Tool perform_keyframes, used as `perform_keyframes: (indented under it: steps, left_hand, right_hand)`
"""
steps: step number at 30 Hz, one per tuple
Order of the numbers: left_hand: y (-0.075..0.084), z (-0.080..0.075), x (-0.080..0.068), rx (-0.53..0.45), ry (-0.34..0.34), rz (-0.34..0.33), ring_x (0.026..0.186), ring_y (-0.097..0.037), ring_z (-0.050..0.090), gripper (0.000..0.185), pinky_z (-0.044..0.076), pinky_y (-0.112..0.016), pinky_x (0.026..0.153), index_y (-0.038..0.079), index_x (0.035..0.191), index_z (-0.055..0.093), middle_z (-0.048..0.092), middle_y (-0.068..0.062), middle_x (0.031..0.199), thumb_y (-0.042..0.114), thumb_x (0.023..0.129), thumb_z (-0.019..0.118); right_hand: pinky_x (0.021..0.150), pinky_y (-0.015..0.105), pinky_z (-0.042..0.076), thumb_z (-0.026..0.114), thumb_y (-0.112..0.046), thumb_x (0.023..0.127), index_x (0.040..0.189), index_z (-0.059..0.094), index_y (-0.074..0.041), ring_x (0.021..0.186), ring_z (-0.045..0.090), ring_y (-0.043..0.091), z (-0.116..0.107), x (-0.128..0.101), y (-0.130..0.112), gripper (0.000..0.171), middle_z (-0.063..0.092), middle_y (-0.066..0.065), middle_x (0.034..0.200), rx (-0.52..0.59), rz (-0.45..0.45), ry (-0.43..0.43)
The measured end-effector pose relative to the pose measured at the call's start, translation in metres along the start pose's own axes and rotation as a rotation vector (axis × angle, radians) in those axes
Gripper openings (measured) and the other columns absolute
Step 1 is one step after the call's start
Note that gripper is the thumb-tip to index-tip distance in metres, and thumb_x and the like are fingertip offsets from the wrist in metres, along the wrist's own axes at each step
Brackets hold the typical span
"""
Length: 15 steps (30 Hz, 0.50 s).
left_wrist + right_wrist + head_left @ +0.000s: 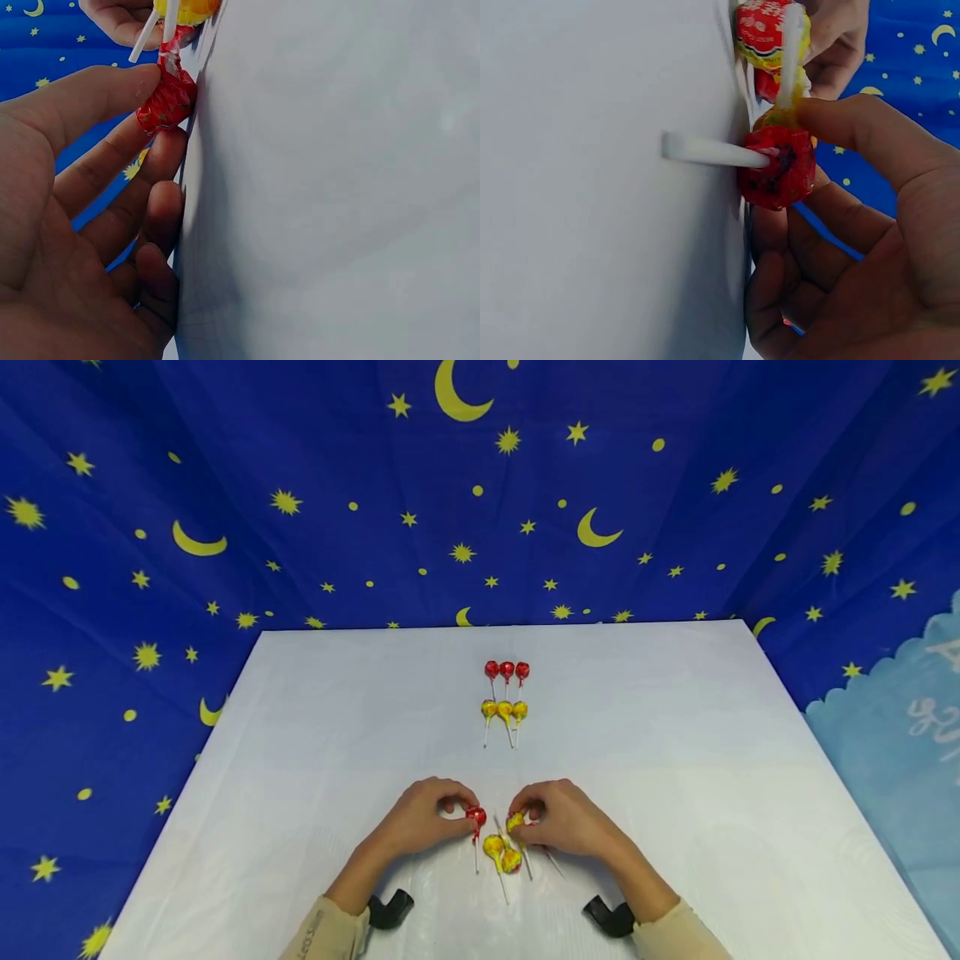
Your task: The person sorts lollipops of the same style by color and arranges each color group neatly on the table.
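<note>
Red lollipop (476,816) in left hand (422,819) grip

A staged recording booth: a dark blue cloth backdrop printed with yellow moons and stars (480,485) hangs beyond a plain white surface (675,760).

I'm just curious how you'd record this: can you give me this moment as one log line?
left hand: pinches red lollipop | right hand: pinches yellow lollipop | table: rows of lollipops farther back
</note>
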<state>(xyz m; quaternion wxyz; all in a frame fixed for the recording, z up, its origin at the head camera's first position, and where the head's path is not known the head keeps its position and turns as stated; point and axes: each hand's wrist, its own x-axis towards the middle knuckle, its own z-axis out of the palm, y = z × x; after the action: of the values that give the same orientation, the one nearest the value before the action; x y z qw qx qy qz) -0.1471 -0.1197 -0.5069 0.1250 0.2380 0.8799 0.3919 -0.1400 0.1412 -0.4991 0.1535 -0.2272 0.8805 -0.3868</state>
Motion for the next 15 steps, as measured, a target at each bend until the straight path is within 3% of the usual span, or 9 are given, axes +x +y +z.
perform_keyframes:
  steps: [7,15]
  left_hand:
    - [-0.002,-0.001,0.000,-0.004,-0.008,-0.009,0.074,-0.011,0.052,0.018,0.041,-0.030,0.067,0.029,0.098,0.071,0.061,0.011,0.083,0.035,0.082,0.077]
    - [-0.005,0.001,-0.002,-0.007,0.005,-0.006,0.074,-0.009,0.051,0.018,0.042,-0.029,0.067,0.031,0.098,0.070,0.060,0.012,0.083,0.036,0.082,0.076]
  right_hand:
    - [0.058,0.027,0.045,0.076,-0.028,0.081,0.094,0.071,-0.025,0.065,0.054,0.008,-0.005,0.002,0.001,0.014,0.060,-0.010,0.073,0.082,0.044,0.009]
    - [0.060,0.029,0.046,0.077,-0.026,0.082,0.096,0.071,-0.024,0.067,0.055,0.011,-0.016,0.008,0.005,0.016,0.061,-0.008,0.076,0.109,0.083,0.141]
